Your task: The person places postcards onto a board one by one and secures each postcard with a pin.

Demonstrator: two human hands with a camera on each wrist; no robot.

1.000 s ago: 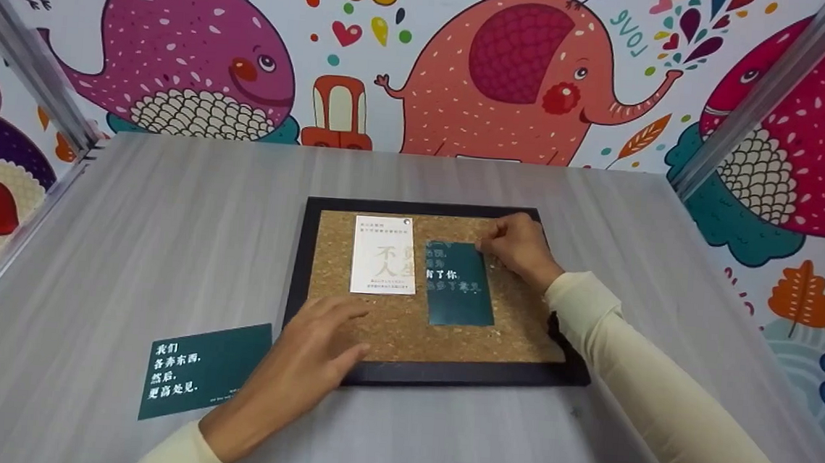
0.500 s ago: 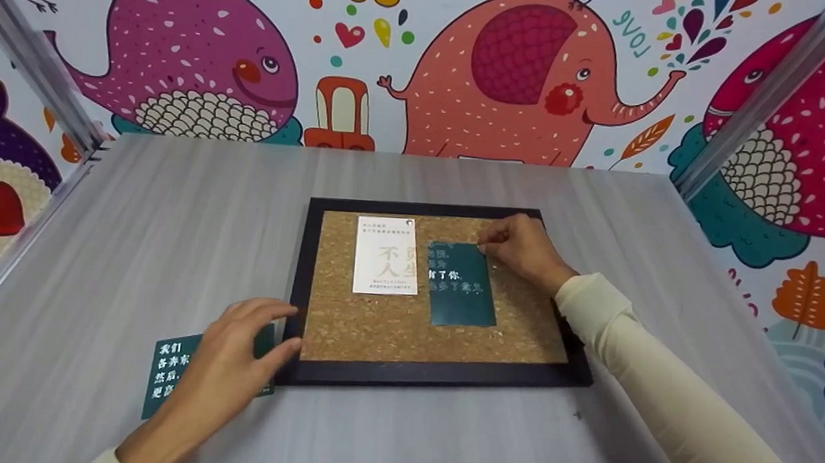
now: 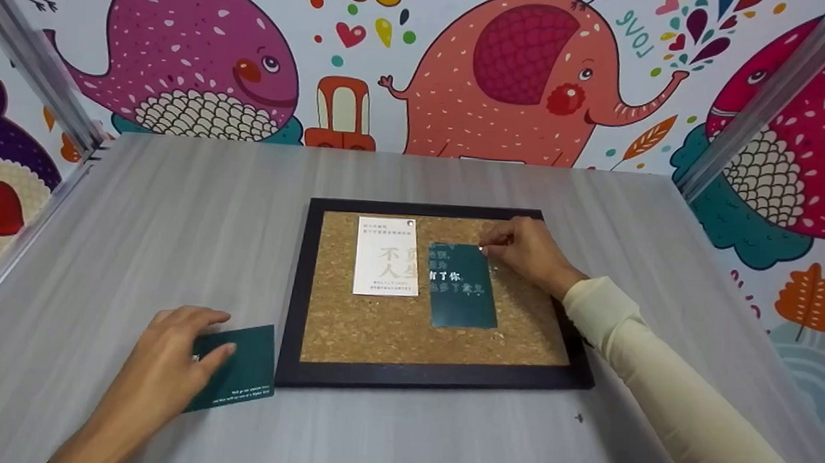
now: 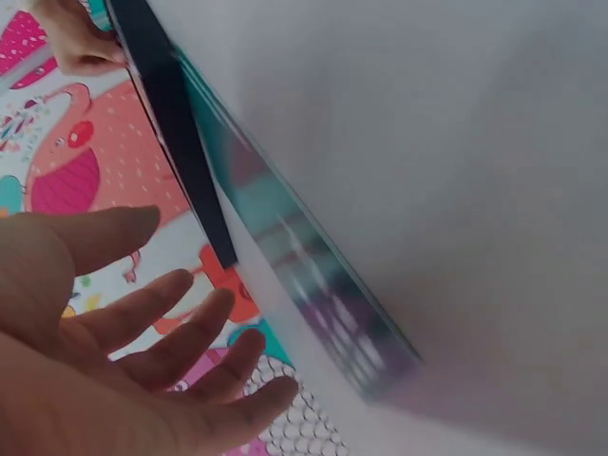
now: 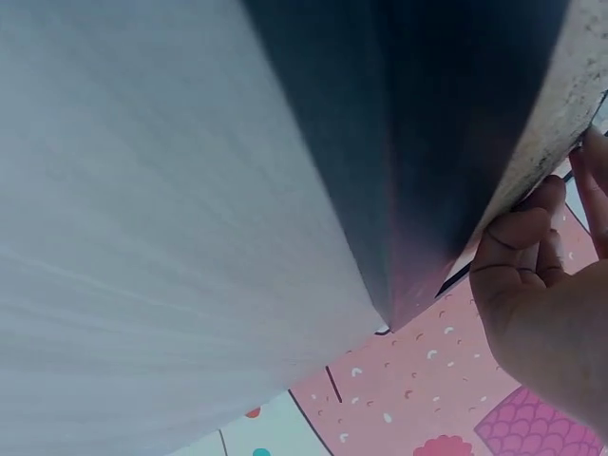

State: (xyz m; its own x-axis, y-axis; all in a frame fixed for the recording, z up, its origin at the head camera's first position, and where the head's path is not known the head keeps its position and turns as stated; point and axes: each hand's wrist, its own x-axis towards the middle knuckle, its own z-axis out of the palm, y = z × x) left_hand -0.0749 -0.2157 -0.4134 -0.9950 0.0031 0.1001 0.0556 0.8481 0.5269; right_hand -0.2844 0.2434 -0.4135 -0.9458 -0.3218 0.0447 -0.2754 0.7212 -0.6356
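Observation:
A black-framed corkboard lies on the table. At its upper left, a white card with a thumbtack in its top right corner lies on the cork. Beside it is a dark green card with white lettering. My right hand has thumb and finger pinched at that card's top right corner, where a small pale tack head shows, mostly hidden by the fingertips. My left hand, fingers spread and loosely bent, hovers over a second green card left of the board, covering part of it.
The grey table meets a wall printed with cartoon animals at its far edge. Metal posts stand at both back corners. A tiny dark speck lies in front of the board's right side.
My left hand has moved left and toward me, from over the board's lower left corner to over the loose green card. My right hand stays at the other green card's corner.

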